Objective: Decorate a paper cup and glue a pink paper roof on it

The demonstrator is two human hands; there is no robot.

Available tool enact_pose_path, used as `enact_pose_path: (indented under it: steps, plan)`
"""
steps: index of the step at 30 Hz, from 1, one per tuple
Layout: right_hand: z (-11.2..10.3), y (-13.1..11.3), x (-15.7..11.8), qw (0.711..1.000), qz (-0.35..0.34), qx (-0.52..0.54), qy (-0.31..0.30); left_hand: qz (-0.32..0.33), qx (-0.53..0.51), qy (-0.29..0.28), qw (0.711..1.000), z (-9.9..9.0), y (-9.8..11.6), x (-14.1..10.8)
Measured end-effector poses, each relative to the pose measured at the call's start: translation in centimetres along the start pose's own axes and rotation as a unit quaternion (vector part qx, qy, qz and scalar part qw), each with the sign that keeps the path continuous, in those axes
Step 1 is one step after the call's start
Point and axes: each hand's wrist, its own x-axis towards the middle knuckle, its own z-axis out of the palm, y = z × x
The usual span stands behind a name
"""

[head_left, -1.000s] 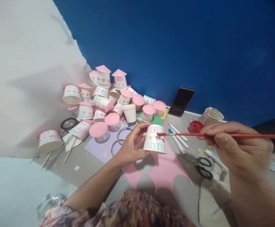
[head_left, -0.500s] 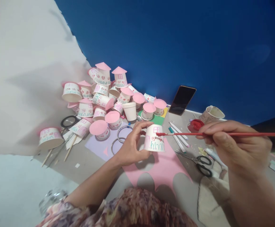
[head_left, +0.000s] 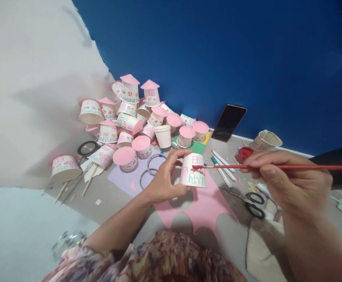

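Observation:
My left hand [head_left: 168,178] holds a white paper cup [head_left: 196,179] upside down, fingers behind it and thumb at its rim. Drawn on the cup are a pink window, a purple door and green grass strokes, with red marks between. A thin red paintbrush [head_left: 247,167] is pinched in my right hand [head_left: 288,172]; its red-wetted tip touches the cup's side below the window. Just behind my right fingers sits a small pot of red paint [head_left: 243,154], partly hidden.
Decorated cups with pink paper roofs [head_left: 129,94] are piled at the back left. A phone [head_left: 228,123] leans on the blue wall. Markers [head_left: 222,172], scissors [head_left: 254,204] and cut pink paper [head_left: 209,211] lie on the table. A patterned cup [head_left: 266,140] stands at the back right.
The brush tip has shifted slightly left on the cup, and more red shows there. My right hand has moved a little left, and the view has shifted slightly.

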Motion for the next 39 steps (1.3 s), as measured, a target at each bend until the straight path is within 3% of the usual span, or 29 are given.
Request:
enact_pose_path:
  steps: [16, 20, 25, 30, 35, 39]
  plan:
    - [0.2, 0.24, 0.39, 1.0, -0.014, -0.004, -0.001, -0.012, -0.017, -0.022, 1.0, -0.1, 0.06, -0.18]
    - [0.3, 0.3, 0.5, 0.999, -0.024, -0.005, -0.027, -0.004, -0.003, -0.025, 1.0, -0.15, -0.03, -0.13]
    - [0.35, 0.18, 0.4, 1.0, -0.019, 0.002, -0.01, 0.002, 0.032, -0.029, 0.999, -0.16, 0.07, -0.01]
    - [0.35, 0.05, 0.52, 0.998, -0.027, -0.002, -0.063, 0.001, 0.052, -0.024, 0.998, -0.09, 0.29, -0.09]
    - [0.27, 0.05, 0.59, 0.999, -0.035, 0.003, -0.036, -0.015, 0.06, -0.019, 0.998, -0.08, 0.45, -0.11]
    - [0.02, 0.14, 0.55, 0.997, -0.024, -0.021, -0.068, -0.016, 0.063, -0.014, 0.998, -0.04, 0.49, -0.07]
